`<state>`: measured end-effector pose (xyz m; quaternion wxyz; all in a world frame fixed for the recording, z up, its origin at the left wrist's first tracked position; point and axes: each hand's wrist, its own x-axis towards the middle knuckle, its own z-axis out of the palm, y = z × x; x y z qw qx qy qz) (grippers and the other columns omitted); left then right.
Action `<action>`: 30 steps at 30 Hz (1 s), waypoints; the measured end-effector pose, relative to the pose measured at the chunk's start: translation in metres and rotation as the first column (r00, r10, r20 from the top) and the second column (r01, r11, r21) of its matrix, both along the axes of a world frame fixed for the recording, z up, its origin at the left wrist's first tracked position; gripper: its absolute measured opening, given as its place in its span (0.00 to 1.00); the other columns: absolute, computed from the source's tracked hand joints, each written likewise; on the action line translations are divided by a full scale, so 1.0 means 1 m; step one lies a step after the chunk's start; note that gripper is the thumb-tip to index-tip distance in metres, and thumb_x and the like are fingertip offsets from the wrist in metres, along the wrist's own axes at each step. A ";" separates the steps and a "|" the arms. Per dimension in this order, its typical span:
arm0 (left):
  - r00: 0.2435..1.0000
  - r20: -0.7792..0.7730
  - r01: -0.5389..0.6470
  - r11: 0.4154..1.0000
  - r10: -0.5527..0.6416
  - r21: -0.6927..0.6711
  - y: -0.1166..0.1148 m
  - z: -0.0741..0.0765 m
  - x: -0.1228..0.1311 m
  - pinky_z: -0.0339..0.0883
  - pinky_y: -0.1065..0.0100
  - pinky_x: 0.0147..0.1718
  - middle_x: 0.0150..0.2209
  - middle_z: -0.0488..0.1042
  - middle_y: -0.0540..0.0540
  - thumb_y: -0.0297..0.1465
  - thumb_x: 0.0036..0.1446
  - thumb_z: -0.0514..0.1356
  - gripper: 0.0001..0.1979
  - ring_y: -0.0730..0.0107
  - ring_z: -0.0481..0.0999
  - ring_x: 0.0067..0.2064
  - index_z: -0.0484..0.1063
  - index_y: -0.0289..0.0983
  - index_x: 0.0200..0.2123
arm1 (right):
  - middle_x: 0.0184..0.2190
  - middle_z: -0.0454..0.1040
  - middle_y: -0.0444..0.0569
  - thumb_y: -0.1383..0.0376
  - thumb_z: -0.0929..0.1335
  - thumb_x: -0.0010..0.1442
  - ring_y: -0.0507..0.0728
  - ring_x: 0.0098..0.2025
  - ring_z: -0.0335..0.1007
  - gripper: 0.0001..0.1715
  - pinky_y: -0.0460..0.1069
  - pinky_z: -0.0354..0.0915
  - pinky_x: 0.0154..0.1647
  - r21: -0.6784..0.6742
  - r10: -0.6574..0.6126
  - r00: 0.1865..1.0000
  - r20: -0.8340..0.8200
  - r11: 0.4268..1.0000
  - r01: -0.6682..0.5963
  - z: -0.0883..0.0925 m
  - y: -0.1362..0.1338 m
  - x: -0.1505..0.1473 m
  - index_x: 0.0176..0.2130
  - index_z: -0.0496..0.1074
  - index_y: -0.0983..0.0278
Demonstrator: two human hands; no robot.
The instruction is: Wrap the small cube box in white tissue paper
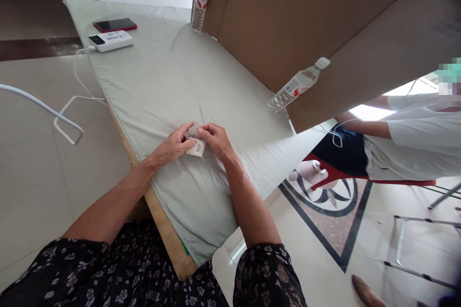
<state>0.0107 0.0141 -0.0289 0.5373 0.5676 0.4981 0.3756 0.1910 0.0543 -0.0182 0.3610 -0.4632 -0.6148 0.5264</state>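
A small flat packet [196, 147] with a pale label and a barcode is held low over the cloth near the table's front corner. Clear plastic [192, 131] shows at its far end, between my hands. My left hand [177, 143] grips the packet from the left, its thumb lying across the label. From the right, my right hand [215, 138] is closed, with thumb and forefinger pinching the clear plastic at the packet's upper edge. What is inside the packet is too small to make out.
A pale green cloth [158, 72] covers the table. A phone [115, 24] and a white power bank [111, 41] with a cable lie far left. Water bottles [200, 2] [297, 87] stand against a cardboard panel [288, 19]. Another person [414, 129] sits at right.
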 end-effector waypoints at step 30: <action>0.999 -0.004 -0.041 0.988 0.042 0.150 -0.001 -0.012 0.003 0.64 0.53 0.63 0.59 0.76 0.33 0.48 0.65 0.55 0.39 0.52 0.74 0.60 0.59 0.29 0.70 | 0.54 0.76 0.51 0.60 0.69 0.67 0.60 0.60 0.71 0.09 0.59 0.64 0.65 0.570 -0.018 0.949 0.316 0.803 -0.174 -0.013 -0.028 0.015 0.41 0.81 0.57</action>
